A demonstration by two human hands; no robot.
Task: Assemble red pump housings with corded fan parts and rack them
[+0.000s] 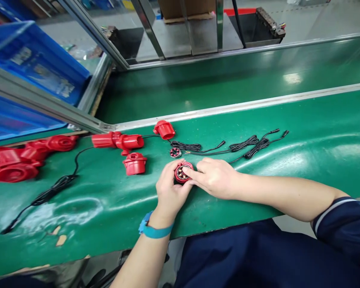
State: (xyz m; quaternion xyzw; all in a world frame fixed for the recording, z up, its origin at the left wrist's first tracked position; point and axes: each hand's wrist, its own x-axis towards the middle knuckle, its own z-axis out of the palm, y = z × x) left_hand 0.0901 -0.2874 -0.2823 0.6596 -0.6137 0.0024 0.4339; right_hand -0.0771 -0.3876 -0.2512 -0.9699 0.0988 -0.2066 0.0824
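A round red plastic housing (pixel 176 174) is in my left hand (pixel 170 192), whose thumb and fingers wrap its sides. Inside its open top sits a motor stator (pixel 181 171) with copper-coloured windings. My right hand (pixel 217 178) reaches in from the right, index fingertip on the stator and thumb against the housing's near edge. The other right fingers are curled. Just beyond my hands lies a second stator (pixel 175 152) with dark and pink windings. Its cable connection is not clear. Black bundled cables (pixel 186 146) trail to the right behind my right hand.
Left of my hands stand a red cup-shaped housing (pixel 135 164) and a red tubular part (pixel 117 141). Another red housing (pixel 164 129) lies farther back. Several larger red parts (pixel 15 164) and a coiled black cable (pixel 60 183) occupy the left. A metal frame post (pixel 48 96) and blue bins (pixel 33 60) border the green table.
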